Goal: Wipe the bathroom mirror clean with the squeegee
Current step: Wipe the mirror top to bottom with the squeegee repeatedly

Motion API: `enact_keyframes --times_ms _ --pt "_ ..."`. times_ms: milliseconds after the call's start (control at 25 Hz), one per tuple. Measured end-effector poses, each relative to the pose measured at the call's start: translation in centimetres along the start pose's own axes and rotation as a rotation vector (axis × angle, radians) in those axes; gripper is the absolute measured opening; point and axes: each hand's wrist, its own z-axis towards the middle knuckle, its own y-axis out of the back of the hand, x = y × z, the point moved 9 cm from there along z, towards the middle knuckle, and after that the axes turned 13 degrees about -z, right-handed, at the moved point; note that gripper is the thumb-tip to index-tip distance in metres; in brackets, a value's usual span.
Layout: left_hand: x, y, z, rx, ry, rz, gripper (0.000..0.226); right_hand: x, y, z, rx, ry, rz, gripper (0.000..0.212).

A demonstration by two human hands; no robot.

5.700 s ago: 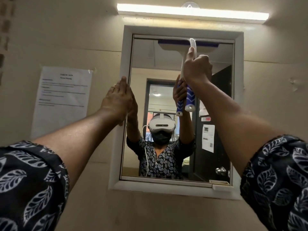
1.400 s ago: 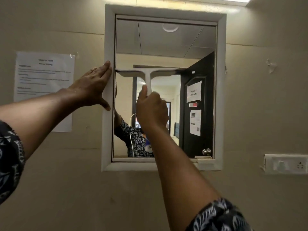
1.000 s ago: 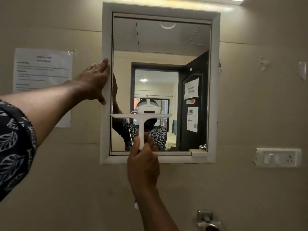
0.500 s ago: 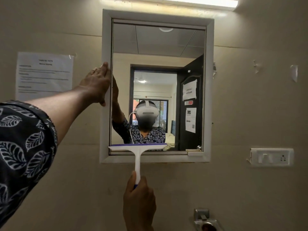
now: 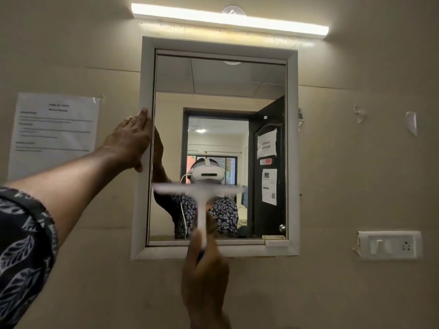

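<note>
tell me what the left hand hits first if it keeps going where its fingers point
The left hand lies on the mirror frame, fingers pointing up. It would likely slide along that left side to the top corner, then meet the light; depth unclear.

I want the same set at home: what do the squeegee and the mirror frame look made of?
Squeegee: probably moulded plastic, smooth white one-piece T shape; motion blur hides the blade. Mirror frame: painted wood or plastic, even off-white with no grain showing; cannot tell which.
</note>
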Motion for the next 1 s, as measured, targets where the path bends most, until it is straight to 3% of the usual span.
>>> enact_keyframes --times_ms 160,320,520,840,1000 --pt "0.3 -1.0 0.3 0.027 -0.009 0.042 0.128 7.5 8.6 12.7 -0.258 0.137 0.166 0.050" --pt "0.4 -1.2 0.7 0.036 -0.017 0.059 0.128 10.5 14.3 22.3 -0.380 0.146 0.043 0.046" --pt "0.3 -1.2 0.6 0.038 -0.020 0.080 0.128 10.7 14.4 25.5 -0.289 0.002 -0.039 0.053" --pt "0.4 -1.1 0.5 0.024 -0.050 0.053 0.127 11.3 14.4 25.8 -0.235 0.001 -0.056 0.039" --pt "0.5 -1.0 0.4 0.026 -0.058 0.057 0.128 10.9 13.8 25.8 -0.251 -0.003 -0.124 0.047"
